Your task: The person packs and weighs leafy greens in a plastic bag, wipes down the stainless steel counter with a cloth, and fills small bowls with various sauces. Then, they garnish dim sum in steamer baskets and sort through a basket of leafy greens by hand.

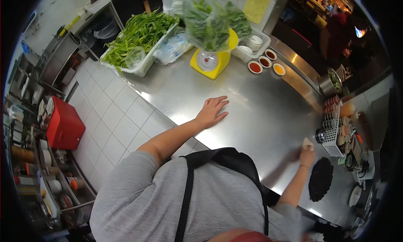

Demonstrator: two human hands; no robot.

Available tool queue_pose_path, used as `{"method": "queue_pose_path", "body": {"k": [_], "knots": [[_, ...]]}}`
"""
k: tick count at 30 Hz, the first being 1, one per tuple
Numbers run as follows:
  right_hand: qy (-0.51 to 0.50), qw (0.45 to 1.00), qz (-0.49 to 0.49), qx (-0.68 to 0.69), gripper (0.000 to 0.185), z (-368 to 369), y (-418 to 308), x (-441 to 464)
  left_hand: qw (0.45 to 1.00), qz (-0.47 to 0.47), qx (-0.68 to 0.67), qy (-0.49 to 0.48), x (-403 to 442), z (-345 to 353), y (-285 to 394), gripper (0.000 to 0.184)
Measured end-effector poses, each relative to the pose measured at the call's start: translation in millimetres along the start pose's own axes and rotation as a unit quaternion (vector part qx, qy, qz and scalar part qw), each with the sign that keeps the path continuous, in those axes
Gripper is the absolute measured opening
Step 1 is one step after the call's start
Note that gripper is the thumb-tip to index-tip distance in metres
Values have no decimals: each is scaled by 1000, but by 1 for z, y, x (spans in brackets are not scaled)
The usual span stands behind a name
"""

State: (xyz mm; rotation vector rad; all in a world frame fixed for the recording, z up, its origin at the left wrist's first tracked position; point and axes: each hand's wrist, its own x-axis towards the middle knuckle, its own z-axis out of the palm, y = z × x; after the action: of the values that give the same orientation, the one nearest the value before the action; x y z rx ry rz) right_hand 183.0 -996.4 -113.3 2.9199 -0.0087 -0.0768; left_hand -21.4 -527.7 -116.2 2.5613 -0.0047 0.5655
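Observation:
My left hand (211, 112) rests on the stainless steel counter (247, 111), its fingers spread and nothing in them. Off to the right, my right hand (307, 157) is closed around a pale, crumpled cloth (308, 143) at the counter surface. Most of the cloth is hidden in the fist. A dark, oval mat-like thing (321, 180) lies just beside my right wrist. Beyond my left hand stands a yellow dial scale (215, 65) with a clear plastic bag of leafy greens (205, 25) on top.
Left of the scale, a white basket (145, 65) is heaped with green vegetables (140, 34). Small sauce dishes (265, 61) sit at the back right. A white rack (333, 135) of jars stands near my right hand. A red box (64, 124) is on the left.

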Motion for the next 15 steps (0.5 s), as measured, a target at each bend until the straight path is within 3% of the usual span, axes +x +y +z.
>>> {"method": "queue_pose_path", "body": {"k": [3, 5, 6, 7, 8, 10, 11, 13, 14, 15], "knots": [[127, 981, -125, 79, 54, -2, -105, -72, 993, -16, -114, 20, -13, -4, -4, 41], [148, 955, -203, 155, 52, -35, -199, -132, 982, 2, -172, 76, -31, -9, -11, 39], [138, 921, -275, 239, 48, -48, -243, -155, 982, 3, -174, 77, -47, -19, -11, 39], [69, 921, -279, 263, 46, -70, -288, -190, 958, -37, -276, 71, -68, -33, -8, 39], [78, 895, -318, 304, 43, -85, -327, -223, 923, -74, -373, 65, -87, -47, -10, 39], [48, 843, -412, 341, 37, -94, -390, -268, 933, -59, -339, 102, -133, -75, -38, 39], [51, 843, -413, 339, 37, -98, -409, -278, 941, -60, -312, 116, -157, -93, -58, 39], [-176, 704, -526, 444, 29, -106, -447, -296, 913, -155, -333, 175, -203, -133, -98, 41], [-178, 704, -527, 442, 29, -113, -461, -299, 910, -207, -307, 187, -227, -155, -119, 41], [-98, 717, -498, 478, 27, -125, -468, -296, 903, -259, -280, 197, -250, -177, -140, 41]]}}
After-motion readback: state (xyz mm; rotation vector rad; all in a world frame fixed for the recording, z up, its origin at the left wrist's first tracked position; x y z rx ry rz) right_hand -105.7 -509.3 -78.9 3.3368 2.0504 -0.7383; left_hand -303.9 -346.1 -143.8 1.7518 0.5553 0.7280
